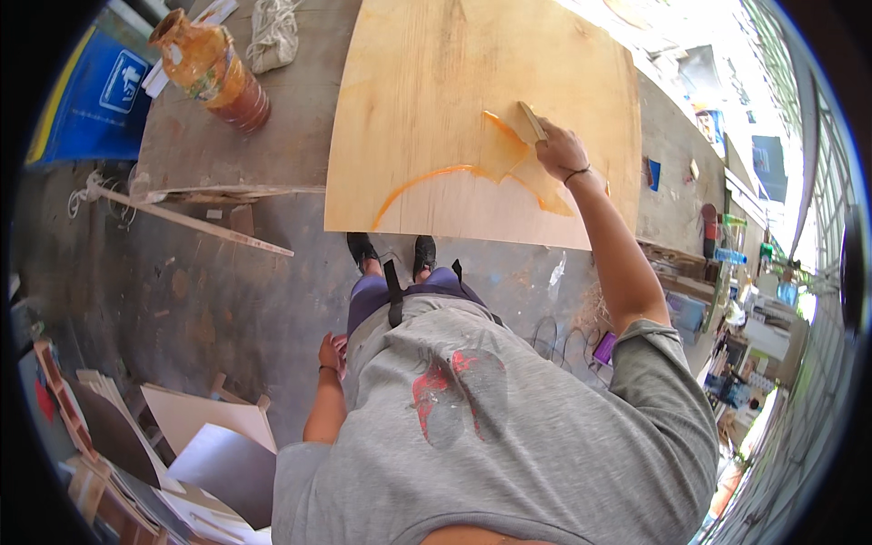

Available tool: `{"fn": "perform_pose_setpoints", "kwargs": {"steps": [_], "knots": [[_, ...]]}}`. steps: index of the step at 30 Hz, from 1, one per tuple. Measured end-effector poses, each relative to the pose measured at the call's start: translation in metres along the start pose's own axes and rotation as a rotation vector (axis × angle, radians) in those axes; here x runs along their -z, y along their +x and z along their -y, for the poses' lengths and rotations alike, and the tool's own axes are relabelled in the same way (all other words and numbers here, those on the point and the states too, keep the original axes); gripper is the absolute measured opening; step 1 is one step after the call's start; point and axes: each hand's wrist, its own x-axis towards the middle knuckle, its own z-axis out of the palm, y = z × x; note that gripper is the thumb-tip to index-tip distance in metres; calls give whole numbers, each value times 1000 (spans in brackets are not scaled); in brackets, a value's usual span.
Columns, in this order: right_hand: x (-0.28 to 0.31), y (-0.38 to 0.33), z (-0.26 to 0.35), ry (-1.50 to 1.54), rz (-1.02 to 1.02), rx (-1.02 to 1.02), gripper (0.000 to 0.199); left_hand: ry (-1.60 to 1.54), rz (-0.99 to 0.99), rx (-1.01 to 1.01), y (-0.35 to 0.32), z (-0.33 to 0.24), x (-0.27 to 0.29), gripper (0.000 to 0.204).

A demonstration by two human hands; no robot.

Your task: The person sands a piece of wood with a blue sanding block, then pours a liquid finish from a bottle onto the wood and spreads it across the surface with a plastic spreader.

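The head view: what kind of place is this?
Probably a woodworking shop. The right hand drags a flat spreader through orange glue on a plywood sheet, and board offcuts lie on the concrete floor.

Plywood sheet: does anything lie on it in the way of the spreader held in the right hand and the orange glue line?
Nothing visible does. The right hand holds the spreader on the plywood sheet, right at the orange glue; the sheet around it is bare.
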Motion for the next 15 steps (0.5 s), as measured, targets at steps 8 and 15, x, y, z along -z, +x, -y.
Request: {"fn": "perform_pose_setpoints", "kwargs": {"steps": [8,15], "knots": [[-33,-46,129,-1,328,438,46,213,-184,78,11,21,-34,33],[-30,-120,169,44,525,867,48,171,-209,26,21,55,-55,31]]}}
